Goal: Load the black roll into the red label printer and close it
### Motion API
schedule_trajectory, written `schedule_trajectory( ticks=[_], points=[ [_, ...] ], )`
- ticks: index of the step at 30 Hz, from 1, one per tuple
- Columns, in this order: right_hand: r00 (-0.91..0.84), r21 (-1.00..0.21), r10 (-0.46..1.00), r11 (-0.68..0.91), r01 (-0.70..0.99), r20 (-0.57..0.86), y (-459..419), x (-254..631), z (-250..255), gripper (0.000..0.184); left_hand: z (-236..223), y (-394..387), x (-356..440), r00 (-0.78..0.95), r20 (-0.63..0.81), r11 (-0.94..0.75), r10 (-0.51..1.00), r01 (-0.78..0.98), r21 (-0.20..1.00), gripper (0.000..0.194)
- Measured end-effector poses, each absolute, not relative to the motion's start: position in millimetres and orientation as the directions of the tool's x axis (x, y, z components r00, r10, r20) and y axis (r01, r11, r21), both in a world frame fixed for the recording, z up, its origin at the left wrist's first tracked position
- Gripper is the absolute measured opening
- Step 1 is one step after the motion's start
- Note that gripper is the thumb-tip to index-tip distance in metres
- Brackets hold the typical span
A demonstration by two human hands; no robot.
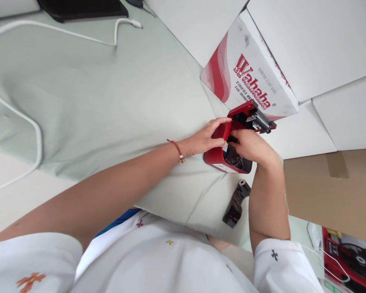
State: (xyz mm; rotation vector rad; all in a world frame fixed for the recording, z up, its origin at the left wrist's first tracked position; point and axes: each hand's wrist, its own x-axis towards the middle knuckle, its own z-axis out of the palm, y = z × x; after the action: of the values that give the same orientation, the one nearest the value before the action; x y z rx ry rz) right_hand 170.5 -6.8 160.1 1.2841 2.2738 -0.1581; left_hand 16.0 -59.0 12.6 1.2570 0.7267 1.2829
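Red box (212, 158) on table (125, 93), near white carton (251, 71). Left grip (203, 141) part-open, finger and thumb touching box; best hold steady. Right grip (253, 144) reaching inside, fingertips hidden, cannot tell; go gently.

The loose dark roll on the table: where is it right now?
In the head view, the dark roll lies right of centre on the pale green cloth, just below the red device and beside the right forearm.

- The head-worn view looks forward and down over the white fabric shirt (158, 266) at six o'clock.
- It closely faces the pale-green, cloth-covered table (79, 97) toward ten o'clock.
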Motion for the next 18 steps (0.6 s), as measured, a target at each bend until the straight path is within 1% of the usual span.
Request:
schedule_trajectory(
  ticks=[3, 5, 6, 7, 8, 9, 10, 11, 12, 13, 14, 15, 17, 18],
  points=[
    [-0.457, 0.045, 0.757, 0.537, 0.843, -0.467, -8, 179, 158, 0.022, 12, -60, 15, 0.21, 0.235, -0.167, 0.949, -0.296, 0.94, 0.083],
    [-0.535, -0.084, 0.76, 0.546, 0.834, -0.368, -17, 192, 163, 0.023, 11, -60, 15, 0.212, 0.232, -0.163, 0.949, -0.298, 0.941, 0.084],
    [-0.566, -0.167, 0.778, 0.54, 0.825, -0.273, -23, 199, 167, 0.024, 10, -59, 15, 0.219, 0.229, -0.158, 0.948, -0.3, 0.941, 0.085],
    [-0.569, -0.248, 0.81, 0.527, 0.812, -0.14, -29, 207, 170, 0.025, 9, -59, 15, 0.226, 0.226, -0.151, 0.948, -0.305, 0.94, 0.086],
    [-0.537, -0.313, 0.843, 0.516, 0.797, 0.024, -33, 215, 173, 0.027, 8, -59, 15, 0.232, 0.224, -0.145, 0.947, -0.312, 0.939, 0.087],
    [-0.478, -0.351, 0.854, 0.521, 0.778, 0.207, -36, 223, 174, 0.029, 8, -60, 15, 0.236, 0.222, -0.14, 0.946, -0.321, 0.937, 0.087],
    [-0.41, -0.356, 0.828, 0.542, 0.761, 0.383, -36, 230, 174, 0.032, 7, -60, 14, 0.24, 0.221, -0.136, 0.945, -0.328, 0.935, 0.086],
    [-0.357, -0.327, 0.772, 0.571, 0.753, 0.526, -33, 236, 171, 0.036, 7, -60, 14, 0.242, 0.222, -0.134, 0.944, -0.334, 0.933, 0.086],
    [-0.332, -0.28, 0.711, 0.596, 0.753, 0.62, -28, 241, 167, 0.041, 6, -60, 14, 0.244, 0.226, -0.135, 0.943, -0.34, 0.931, 0.085],
    [-0.335, -0.234, 0.669, 0.611, 0.757, 0.663, -22, 246, 162, 0.045, 5, -60, 13, 0.246, 0.231, -0.137, 0.941, -0.346, 0.928, 0.085],
    [-0.359, -0.208, 0.663, 0.617, 0.759, 0.657, -15, 250, 156, 0.049, 4, -60, 13, 0.251, 0.237, -0.139, 0.939, -0.352, 0.926, 0.085],
    [-0.388, -0.207, 0.683, 0.618, 0.758, 0.619, -10, 253, 150, 0.051, 3, -59, 12, 0.255, 0.244, -0.144, 0.936, -0.357, 0.923, 0.086],
    [-0.427, -0.25, 0.725, 0.623, 0.741, 0.54, -7, 257, 141, 0.049, 1, -58, 11, 0.259, 0.265, -0.162, 0.929, -0.36, 0.919, 0.087],
    [-0.43, -0.28, 0.732, 0.629, 0.725, 0.529, -10, 258, 138, 0.047, -1, -58, 11, 0.259, 0.279, -0.177, 0.925, -0.355, 0.918, 0.088]
  ],
)
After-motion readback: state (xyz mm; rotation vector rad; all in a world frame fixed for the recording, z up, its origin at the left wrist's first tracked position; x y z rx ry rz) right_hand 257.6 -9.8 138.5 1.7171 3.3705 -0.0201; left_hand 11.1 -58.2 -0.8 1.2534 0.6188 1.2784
